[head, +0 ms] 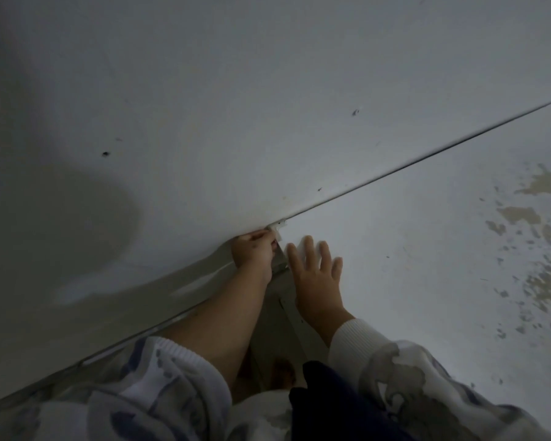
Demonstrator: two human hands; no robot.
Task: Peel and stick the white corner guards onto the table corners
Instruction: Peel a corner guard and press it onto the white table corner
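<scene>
I see the white corner guard (275,232) sitting on the table corner (282,225), right at the tips of my left hand (255,254), whose curled fingers pinch it. At about four o'clock from it, my right hand (315,275) lies flat, fingers spread, on the white table top (411,249), which has worn patches (528,218) at three o'clock.

sleeves (159,386): white, blue-grey print | cuffs (353,337): white ribbed knit | left forearm bare, sleeve pushed up
</scene>
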